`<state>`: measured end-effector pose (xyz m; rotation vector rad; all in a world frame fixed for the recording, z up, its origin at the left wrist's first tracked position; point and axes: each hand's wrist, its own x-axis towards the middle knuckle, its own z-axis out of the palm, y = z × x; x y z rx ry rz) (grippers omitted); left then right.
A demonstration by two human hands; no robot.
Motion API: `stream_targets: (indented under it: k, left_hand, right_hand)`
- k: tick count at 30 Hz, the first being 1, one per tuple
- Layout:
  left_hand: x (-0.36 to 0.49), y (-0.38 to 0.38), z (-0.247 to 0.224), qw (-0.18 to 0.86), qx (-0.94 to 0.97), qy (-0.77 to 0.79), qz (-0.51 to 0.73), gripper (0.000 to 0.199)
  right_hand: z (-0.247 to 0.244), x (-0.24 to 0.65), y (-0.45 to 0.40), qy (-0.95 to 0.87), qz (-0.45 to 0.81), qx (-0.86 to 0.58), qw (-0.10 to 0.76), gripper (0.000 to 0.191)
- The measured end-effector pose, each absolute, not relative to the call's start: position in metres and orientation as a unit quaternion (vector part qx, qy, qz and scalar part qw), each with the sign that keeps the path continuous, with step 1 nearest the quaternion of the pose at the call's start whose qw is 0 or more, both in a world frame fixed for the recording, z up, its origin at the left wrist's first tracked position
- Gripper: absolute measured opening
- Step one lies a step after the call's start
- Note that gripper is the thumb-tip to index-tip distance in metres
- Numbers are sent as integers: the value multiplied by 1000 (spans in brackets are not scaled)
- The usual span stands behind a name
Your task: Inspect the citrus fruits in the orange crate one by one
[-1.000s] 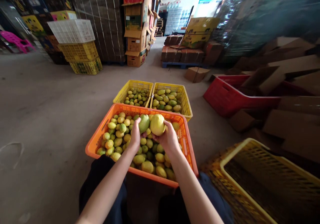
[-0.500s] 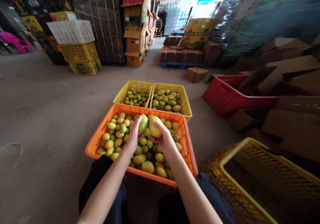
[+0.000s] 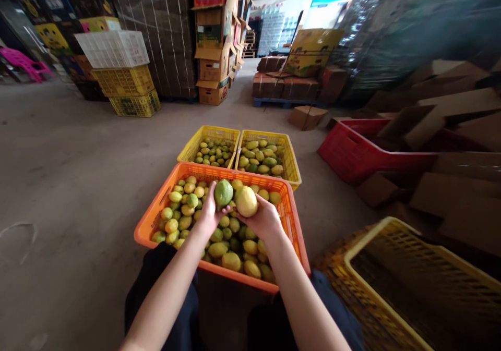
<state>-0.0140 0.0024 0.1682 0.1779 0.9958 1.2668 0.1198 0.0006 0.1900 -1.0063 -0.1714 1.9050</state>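
My left hand (image 3: 210,209) is closed around a green lemon (image 3: 223,193), its fingers curled beneath the fruit. A pale yellow lemon (image 3: 246,201) rests in the grip of my right hand (image 3: 266,216), close beside the green one. Both fruits are held above an orange crate (image 3: 158,200) filled with loose yellow and green lemons (image 3: 231,262). The crate stands before my knees, and my hands and forearms hide part of its contents.
Two yellow crates of lemons, a left one (image 3: 188,145) and a right one (image 3: 291,158), adjoin the orange crate's far side. At right are a yellow crate (image 3: 385,283), a red crate (image 3: 340,155) and cardboard boxes (image 3: 450,184). Stacked crates (image 3: 125,82) stand at back left.
Both lemons have turned in my hands, so different sides face me. My right hand has shifted slightly right and its fingers now sit lower around the yellow lemon.
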Motion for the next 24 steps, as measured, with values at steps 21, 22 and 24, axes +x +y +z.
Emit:
stream_targets:
  k: [21,22,24]
  left_hand:
    - [-18,1,185,708,113,397,573,34]
    - [-18,0,185,716,105,389,571,38]
    - [-19,0,185,720,85,380,575,39]
  right_hand:
    - [196,121,-6,-78,779,-358,508,23]
    - [195,121,-5,-68,777,-358,514,24]
    - [193,121,-4,-45,763,-360,535,23]
